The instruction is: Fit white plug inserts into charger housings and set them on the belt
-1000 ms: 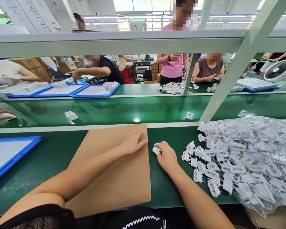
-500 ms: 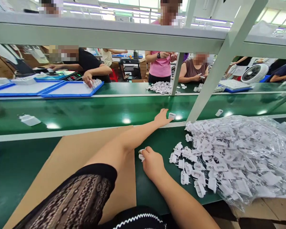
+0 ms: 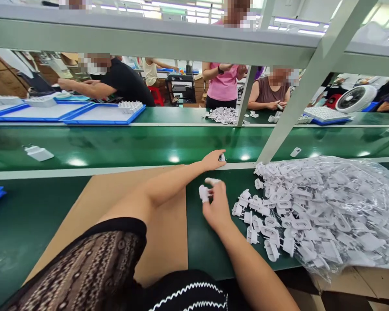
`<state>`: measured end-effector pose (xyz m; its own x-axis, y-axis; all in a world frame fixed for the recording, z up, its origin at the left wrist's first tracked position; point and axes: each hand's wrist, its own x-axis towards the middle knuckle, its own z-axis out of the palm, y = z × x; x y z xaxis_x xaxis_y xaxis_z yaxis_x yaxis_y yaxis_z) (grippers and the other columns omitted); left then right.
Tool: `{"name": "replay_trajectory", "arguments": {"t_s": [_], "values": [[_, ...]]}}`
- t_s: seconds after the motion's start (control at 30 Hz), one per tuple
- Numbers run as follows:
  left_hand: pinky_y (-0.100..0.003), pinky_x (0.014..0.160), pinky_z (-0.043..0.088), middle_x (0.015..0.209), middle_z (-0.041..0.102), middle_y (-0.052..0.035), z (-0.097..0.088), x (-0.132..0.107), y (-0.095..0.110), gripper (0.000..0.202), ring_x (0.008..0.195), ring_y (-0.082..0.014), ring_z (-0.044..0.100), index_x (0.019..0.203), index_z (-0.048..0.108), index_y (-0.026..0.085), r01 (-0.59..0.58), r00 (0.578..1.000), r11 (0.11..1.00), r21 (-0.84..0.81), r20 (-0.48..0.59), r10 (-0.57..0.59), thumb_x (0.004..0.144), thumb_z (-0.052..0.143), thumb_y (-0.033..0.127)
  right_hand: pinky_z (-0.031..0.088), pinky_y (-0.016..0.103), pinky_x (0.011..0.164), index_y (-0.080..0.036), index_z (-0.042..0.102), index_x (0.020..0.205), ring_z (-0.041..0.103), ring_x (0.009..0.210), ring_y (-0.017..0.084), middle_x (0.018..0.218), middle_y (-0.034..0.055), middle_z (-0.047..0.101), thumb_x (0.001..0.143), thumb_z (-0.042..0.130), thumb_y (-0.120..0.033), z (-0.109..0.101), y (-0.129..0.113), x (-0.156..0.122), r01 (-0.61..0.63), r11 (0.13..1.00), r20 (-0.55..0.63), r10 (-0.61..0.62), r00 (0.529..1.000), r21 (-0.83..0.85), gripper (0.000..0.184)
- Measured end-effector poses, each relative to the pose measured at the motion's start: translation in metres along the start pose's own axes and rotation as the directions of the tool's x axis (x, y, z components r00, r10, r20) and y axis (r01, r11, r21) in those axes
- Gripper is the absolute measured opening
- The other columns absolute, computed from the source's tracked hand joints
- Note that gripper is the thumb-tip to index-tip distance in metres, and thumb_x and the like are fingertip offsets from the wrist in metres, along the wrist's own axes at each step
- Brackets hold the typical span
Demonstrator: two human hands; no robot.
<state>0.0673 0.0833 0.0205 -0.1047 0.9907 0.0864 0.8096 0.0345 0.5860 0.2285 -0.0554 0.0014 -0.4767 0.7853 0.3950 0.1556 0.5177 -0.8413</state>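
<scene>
My left hand [image 3: 213,160] reaches out over the near edge of the green conveyor belt. Its fingers are curled round a white charger housing [image 3: 222,158], which they partly cover. Closer to me, above the green bench, my right hand [image 3: 218,207] pinches a white plug piece [image 3: 203,193] between thumb and fingers. A white covering shows on one raised fingertip of that hand. To its right, loose white plug pieces [image 3: 271,249] with thin metal pins spill from a heaped clear plastic bag [image 3: 337,207].
A cardboard sheet [image 3: 162,233] lies under my left arm. White chargers rest on the belt, one at left [image 3: 39,153] and another at right [image 3: 296,152]. A slanted metal post [image 3: 285,125] rises by the bag. Across the belt, people work beside blue-rimmed trays [image 3: 100,116].
My left hand has drawn slightly left, its fingers closing round the charger housing. My right hand has risen and turned, exposing its plug piece. A worker's hand has left the far tray.
</scene>
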Motion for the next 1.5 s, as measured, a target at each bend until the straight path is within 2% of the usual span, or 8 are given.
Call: {"name": "replay_trajectory", "arguments": {"t_s": [0.17,0.43,0.67,0.83,1.0,1.2,1.33,1.5], "values": [[-0.035,0.105,0.051,0.131,0.069,-0.0094,-0.045,-0.100,-0.038,0.077,0.113,-0.0237,0.067,0.153,0.044,0.015,-0.192,0.977,0.981,-0.028,0.088,0.194,0.081,0.065,0.026,0.059,0.038,0.087,-0.022,0.064,0.106,0.069,0.092,0.020,0.103,0.0053,0.072,0.070,0.083,-0.036,-0.003,0.010,0.017,-0.249,0.778,-0.032,0.326,0.945,0.577,0.043],[-0.037,0.097,0.052,0.108,0.071,-0.0073,-0.041,-0.208,-0.032,0.058,0.102,-0.0265,0.065,0.136,0.057,0.022,-0.269,0.948,0.962,-0.035,0.167,0.271,0.079,0.064,0.019,0.058,0.040,0.092,-0.023,0.071,0.106,0.071,0.103,0.023,0.108,0.0046,0.077,0.062,0.088,-0.032,-0.009,0.005,0.013,-0.401,0.675,0.180,0.376,0.909,0.619,0.048],[-0.036,0.088,0.054,0.110,0.066,-0.0078,-0.008,-0.216,-0.045,0.049,0.096,-0.0209,0.064,0.127,0.060,0.018,-0.131,0.990,0.923,-0.363,-0.093,0.104,0.084,0.071,0.037,0.056,0.040,0.095,-0.024,0.070,0.116,0.071,0.104,0.022,0.111,0.0048,0.077,0.070,0.084,-0.036,-0.014,0.000,0.014,-0.352,0.818,0.175,0.306,0.936,0.454,0.050],[-0.036,0.086,0.054,0.103,0.070,-0.0053,-0.001,-0.212,-0.051,0.037,0.095,-0.0214,0.065,0.112,0.069,0.019,-0.158,0.986,0.909,-0.385,-0.108,0.125,0.083,0.076,0.041,0.056,0.033,0.070,-0.025,0.069,0.112,0.066,0.077,0.016,0.109,0.0047,0.076,0.078,0.080,-0.040,-0.019,-0.005,0.015,-0.318,0.875,0.180,0.268,0.946,0.366,0.039],[-0.035,0.084,0.054,0.100,0.072,-0.0045,-0.004,-0.212,-0.050,0.029,0.094,-0.0209,0.065,0.108,0.072,0.020,-0.165,0.986,0.895,-0.415,-0.097,0.137,0.085,0.075,0.038,0.057,0.035,0.077,-0.024,0.065,0.095,0.067,0.083,0.018,0.096,0.0031,0.073,0.078,0.082,-0.039,-0.016,-0.001,0.013,-0.242,0.906,0.151,0.200,0.968,0.348,0.028],[-0.036,0.091,0.052,0.102,0.073,-0.0050,-0.007,-0.211,-0.049,0.026,0.098,-0.0213,0.066,0.104,0.074,0.019,-0.211,0.977,0.882,-0.422,-0.114,0.179,0.083,0.078,0.034,0.056,0.036,0.088,-0.028,0.061,0.120,0.065,0.094,0.017,0.116,0.0041,0.069,0.082,0.079,-0.028,-0.017,0.000,0.011,-0.018,0.990,-0.014,0.020,1.000,0.141,0.041],[-0.033,0.085,0.051,0.097,0.072,-0.0042,-0.008,-0.210,-0.051,0.022,0.092,-0.0200,0.065,0.100,0.074,0.019,-0.223,0.974,0.879,-0.422,-0.124,0.188,0.085,0.076,0.034,0.056,0.042,0.090,-0.027,0.070,0.109,0.067,0.095,0.022,0.102,0.0039,0.074,0.089,0.072,-0.026,-0.021,-0.008,0.009,0.147,0.983,0.103,-0.136,0.985,-0.109,0.020],[-0.031,0.077,0.048,0.089,0.067,-0.0041,-0.007,-0.209,-0.053,0.023,0.085,-0.0190,0.061,0.088,0.069,0.017,-0.218,0.976,0.893,-0.393,-0.116,0.187,0.084,0.077,0.039,0.056,0.047,0.094,-0.027,0.070,0.120,0.066,0.105,0.027,0.108,0.0067,0.075,0.095,0.061,-0.024,-0.017,-0.005,0.012,0.368,0.872,0.291,-0.279,0.915,-0.322,0.027]]}}
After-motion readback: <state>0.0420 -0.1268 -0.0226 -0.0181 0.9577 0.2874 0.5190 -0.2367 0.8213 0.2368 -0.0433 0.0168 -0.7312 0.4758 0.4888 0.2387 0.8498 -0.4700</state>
